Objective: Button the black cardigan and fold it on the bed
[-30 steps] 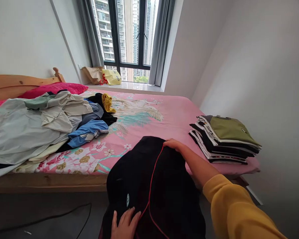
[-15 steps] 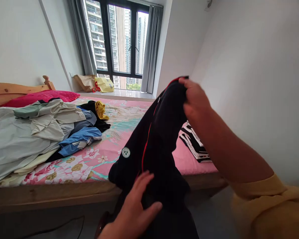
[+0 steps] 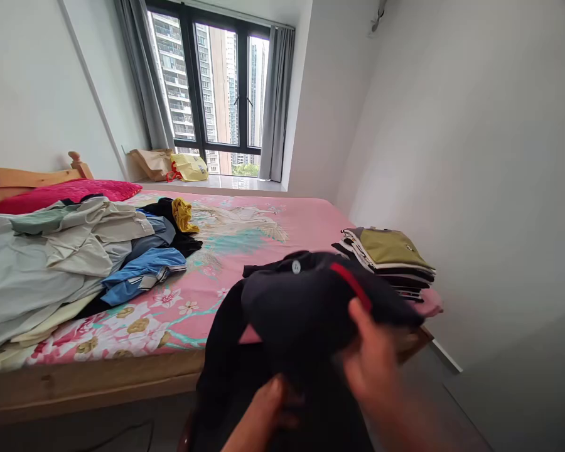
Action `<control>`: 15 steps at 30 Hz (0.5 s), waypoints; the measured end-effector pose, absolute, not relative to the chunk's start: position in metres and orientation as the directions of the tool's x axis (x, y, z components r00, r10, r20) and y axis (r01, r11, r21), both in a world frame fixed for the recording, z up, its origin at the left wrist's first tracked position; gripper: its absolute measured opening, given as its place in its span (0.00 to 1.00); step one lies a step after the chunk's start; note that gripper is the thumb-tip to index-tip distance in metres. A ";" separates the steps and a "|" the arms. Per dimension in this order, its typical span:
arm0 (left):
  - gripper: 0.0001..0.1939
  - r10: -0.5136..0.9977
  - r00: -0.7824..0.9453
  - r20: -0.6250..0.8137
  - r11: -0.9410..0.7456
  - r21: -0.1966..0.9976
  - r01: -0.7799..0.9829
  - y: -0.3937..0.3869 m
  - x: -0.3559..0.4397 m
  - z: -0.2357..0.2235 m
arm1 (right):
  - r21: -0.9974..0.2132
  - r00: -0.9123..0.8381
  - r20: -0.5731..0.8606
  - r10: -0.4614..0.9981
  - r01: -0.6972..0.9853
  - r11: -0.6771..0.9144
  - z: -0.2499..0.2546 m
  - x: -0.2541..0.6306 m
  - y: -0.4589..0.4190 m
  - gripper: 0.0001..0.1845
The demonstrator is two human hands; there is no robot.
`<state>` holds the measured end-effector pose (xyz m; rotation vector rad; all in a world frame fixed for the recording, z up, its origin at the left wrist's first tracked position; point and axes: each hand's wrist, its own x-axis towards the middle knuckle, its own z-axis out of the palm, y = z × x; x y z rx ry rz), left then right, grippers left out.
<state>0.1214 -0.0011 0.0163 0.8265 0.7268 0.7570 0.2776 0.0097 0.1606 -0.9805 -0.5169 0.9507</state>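
Now R hand (image 3: 374,361) lower; blk garment (image 3: 301,314) no longer drawn up, bunched past fingers, not flat yet. L hand (image 3: 267,405) near; pinching? can't tell, both blurred.

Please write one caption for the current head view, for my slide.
Right hand holds a black, red-trimmed cloth garment, left hand close by, before a pink floral bedsheet.

Bare left grip (image 3: 272,402), blurred bare right grip (image 3: 370,358)

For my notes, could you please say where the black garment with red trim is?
The black garment is at the head view's lower centre, in front of the bed, the right hand beside its trim.
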 end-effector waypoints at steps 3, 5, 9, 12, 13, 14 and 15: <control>0.39 0.635 0.669 -0.387 0.755 0.493 -0.431 -0.012 0.133 -0.025 | -0.730 0.298 -0.400 0.867 -0.676 -0.105 0.053 0.266 -0.017 0.22; 0.37 0.604 0.619 -0.502 0.796 0.336 -0.503 -0.015 0.135 -0.034 | -0.613 0.164 -0.535 0.829 -0.751 -0.247 0.013 0.267 -0.033 0.21; 0.34 0.681 0.356 -0.640 0.640 0.284 -0.714 -0.015 0.135 -0.033 | -0.504 -0.005 -0.552 0.834 -0.794 -0.339 -0.005 0.276 -0.049 0.20; 0.30 0.729 0.355 -0.585 0.610 0.321 -0.724 -0.018 0.131 -0.033 | -0.457 -0.078 -0.492 0.867 -0.824 -0.334 0.001 0.283 -0.052 0.20; 0.28 0.731 0.353 -0.584 0.624 0.362 -0.693 -0.020 0.128 -0.034 | -0.436 -0.102 -0.486 0.868 -0.832 -0.342 0.002 0.285 -0.053 0.20; 0.27 0.731 0.331 -0.597 0.634 0.415 -0.653 -0.023 0.123 -0.035 | -0.414 -0.122 -0.488 0.864 -0.839 -0.352 0.002 0.287 -0.054 0.20; 0.26 0.735 0.288 -0.613 0.633 0.470 -0.615 -0.025 0.116 -0.036 | -0.391 -0.139 -0.496 0.857 -0.846 -0.363 0.001 0.289 -0.055 0.20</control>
